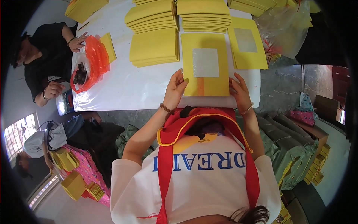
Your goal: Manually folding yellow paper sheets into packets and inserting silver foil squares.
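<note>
In front of me, at the table's near edge, lies yellow paper (207,42) with a silvery square on its face and an orange strip near its lower edge. My left hand (175,89) grips its left edge, thumb on the face and fingers curled beside it. At the right edge, my right hand (240,91) holds the paper from the side, fingers bent and partly hidden. Just beyond the right hand is another yellow stack (261,56) with a similar silvery square. Folded yellow paper bundles (154,45) sit to the far left of the held paper.
More yellow bundles (203,18) line the far side of the white table (119,89). A red plastic bag (97,56) with dark round items is at the left, near another person's hand (77,43). A clear plastic bag (285,28) stands at right; wrapped green bales (289,149) are below.
</note>
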`<state>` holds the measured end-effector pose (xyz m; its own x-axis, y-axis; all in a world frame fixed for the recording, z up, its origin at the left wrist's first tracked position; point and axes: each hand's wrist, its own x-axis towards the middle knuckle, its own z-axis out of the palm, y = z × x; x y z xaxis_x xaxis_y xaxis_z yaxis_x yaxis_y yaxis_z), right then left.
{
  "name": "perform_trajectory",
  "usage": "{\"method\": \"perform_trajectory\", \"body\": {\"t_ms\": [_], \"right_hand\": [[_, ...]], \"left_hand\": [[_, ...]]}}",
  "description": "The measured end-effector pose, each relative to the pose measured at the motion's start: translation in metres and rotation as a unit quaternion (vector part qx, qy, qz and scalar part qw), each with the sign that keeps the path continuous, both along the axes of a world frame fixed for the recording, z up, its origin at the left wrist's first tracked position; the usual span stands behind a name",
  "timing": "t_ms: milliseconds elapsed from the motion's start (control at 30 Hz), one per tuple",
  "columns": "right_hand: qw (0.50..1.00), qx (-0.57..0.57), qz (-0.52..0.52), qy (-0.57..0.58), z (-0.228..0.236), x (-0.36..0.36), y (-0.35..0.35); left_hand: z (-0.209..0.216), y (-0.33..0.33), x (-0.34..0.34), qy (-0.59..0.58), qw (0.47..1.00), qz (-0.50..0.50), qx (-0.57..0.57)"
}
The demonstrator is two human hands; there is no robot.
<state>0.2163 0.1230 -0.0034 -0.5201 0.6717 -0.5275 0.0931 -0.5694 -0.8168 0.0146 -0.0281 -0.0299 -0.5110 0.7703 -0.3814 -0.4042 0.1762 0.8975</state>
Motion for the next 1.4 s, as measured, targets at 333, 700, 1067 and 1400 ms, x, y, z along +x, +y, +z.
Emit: {"method": "perform_trajectory", "body": {"t_ms": [333, 700, 1067, 1400], "right_hand": [[1.000, 0.013, -0.001, 0.004, -0.001, -0.001, 0.000], [0.902, 0.412, 0.125, -0.023, -0.018, 0.007, 0.003], [0.962, 0.248, 0.105, 0.040, -0.040, 0.012, 0.005], [0.964, 0.220, 0.116, 0.098, -0.041, 0.015, 0.008]], "left_hand": [[0.002, -0.002, 0.002, -0.007, 1.000, 0.013, 0.024], [0.028, -0.010, -0.006, 0.634, 0.743, -0.199, 0.076], [0.020, -0.003, -0.012, 0.609, 0.743, -0.255, 0.111], [0.018, 0.003, -0.018, 0.530, 0.813, -0.226, 0.082]]}}
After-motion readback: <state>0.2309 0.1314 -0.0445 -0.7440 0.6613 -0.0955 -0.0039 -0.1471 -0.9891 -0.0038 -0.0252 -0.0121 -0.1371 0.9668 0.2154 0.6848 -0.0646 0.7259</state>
